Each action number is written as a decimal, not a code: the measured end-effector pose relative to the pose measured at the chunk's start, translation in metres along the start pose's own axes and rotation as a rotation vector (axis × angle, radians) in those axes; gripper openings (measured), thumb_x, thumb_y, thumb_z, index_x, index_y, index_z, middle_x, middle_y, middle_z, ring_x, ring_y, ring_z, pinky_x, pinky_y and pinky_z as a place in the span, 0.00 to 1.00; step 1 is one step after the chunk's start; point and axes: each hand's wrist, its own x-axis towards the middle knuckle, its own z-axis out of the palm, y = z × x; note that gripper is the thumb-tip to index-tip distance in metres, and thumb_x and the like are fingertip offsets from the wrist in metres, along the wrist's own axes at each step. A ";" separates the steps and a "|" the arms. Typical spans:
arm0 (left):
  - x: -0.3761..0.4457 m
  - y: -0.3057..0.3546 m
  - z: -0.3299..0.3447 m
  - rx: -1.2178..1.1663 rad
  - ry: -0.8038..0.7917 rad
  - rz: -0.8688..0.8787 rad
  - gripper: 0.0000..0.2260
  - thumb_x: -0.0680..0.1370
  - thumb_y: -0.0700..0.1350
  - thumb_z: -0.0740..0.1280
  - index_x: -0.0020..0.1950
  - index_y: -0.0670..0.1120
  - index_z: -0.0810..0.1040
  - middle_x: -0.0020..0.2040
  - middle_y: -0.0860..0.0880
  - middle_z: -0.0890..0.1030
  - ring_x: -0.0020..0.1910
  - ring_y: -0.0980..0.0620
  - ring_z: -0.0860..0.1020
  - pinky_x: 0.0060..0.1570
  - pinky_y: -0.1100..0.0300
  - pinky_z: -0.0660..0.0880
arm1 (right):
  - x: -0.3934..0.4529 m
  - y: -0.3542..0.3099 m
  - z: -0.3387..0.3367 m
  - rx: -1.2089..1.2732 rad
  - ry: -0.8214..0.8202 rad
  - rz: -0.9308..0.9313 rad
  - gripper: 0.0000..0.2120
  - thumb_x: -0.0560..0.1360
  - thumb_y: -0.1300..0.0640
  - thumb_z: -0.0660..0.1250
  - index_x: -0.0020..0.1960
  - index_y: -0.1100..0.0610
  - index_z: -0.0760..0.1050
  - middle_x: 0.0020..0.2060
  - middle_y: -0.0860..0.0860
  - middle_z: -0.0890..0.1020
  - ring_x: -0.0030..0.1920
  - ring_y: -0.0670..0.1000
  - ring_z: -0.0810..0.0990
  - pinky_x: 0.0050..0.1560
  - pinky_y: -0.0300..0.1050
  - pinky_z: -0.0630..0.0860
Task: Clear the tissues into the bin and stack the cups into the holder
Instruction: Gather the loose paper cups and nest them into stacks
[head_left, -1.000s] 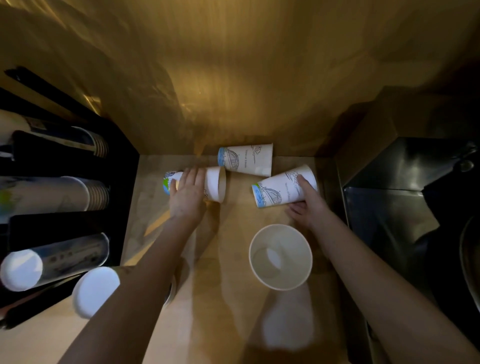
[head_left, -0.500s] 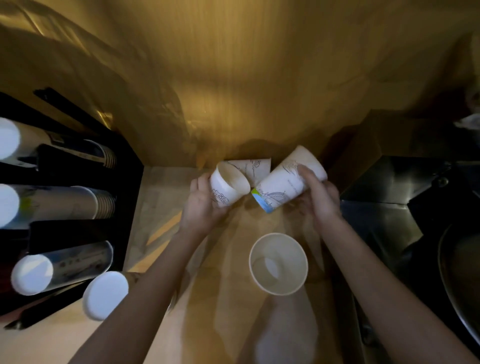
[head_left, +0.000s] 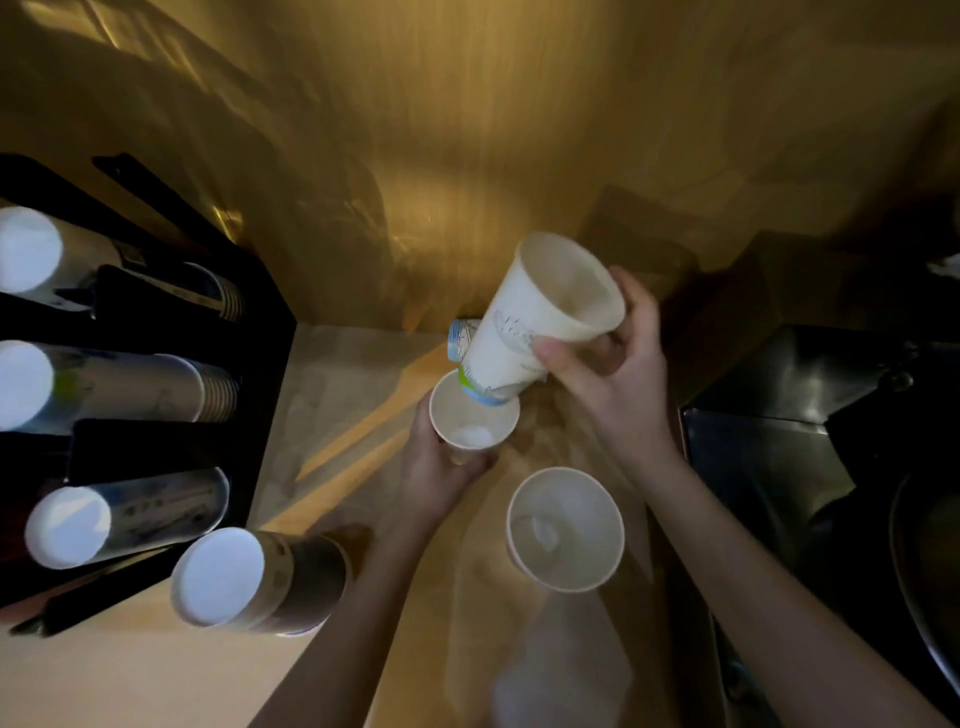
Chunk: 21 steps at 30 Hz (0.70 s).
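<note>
My left hand (head_left: 434, 470) grips a white paper cup (head_left: 474, 423) upright, mouth up. My right hand (head_left: 618, 364) holds a second white cup (head_left: 540, 317) tilted, its blue-green base resting at the rim of the left cup. A third cup (head_left: 457, 340) lies on its side behind them, mostly hidden. A fourth cup (head_left: 565, 527) stands upright on the wooden counter (head_left: 343, 415) near my right forearm. The black cup holder (head_left: 156, 332) at the left carries several stacks of cups lying sideways. No tissues or bin show.
A loose stack of cups (head_left: 254, 579) lies on the counter beside the holder. A dark metal sink (head_left: 779, 447) borders the counter on the right. A shiny gold wall (head_left: 467, 130) closes the back.
Both hands lifted their cups off the counter. The left cup turned upright and the right cup tilted over it, base down to its rim.
</note>
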 end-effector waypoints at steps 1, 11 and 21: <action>0.000 -0.001 0.000 -0.010 0.005 0.006 0.36 0.60 0.46 0.77 0.57 0.69 0.61 0.63 0.52 0.73 0.60 0.54 0.74 0.57 0.60 0.74 | -0.003 0.004 0.001 -0.065 -0.041 -0.014 0.38 0.64 0.61 0.76 0.68 0.55 0.61 0.56 0.39 0.74 0.55 0.30 0.75 0.52 0.27 0.72; 0.004 -0.010 0.001 0.001 -0.002 0.039 0.39 0.62 0.45 0.79 0.68 0.53 0.63 0.61 0.56 0.72 0.60 0.58 0.72 0.53 0.72 0.68 | 0.003 0.042 0.009 -0.693 -0.472 0.055 0.42 0.61 0.46 0.77 0.69 0.47 0.60 0.62 0.46 0.75 0.61 0.48 0.74 0.58 0.46 0.73; 0.006 -0.011 0.003 0.024 0.012 0.033 0.40 0.60 0.47 0.78 0.68 0.50 0.64 0.60 0.54 0.72 0.61 0.53 0.72 0.58 0.56 0.72 | 0.021 0.054 0.002 -0.549 -0.521 0.169 0.17 0.70 0.51 0.72 0.57 0.53 0.77 0.50 0.42 0.79 0.50 0.37 0.75 0.49 0.25 0.68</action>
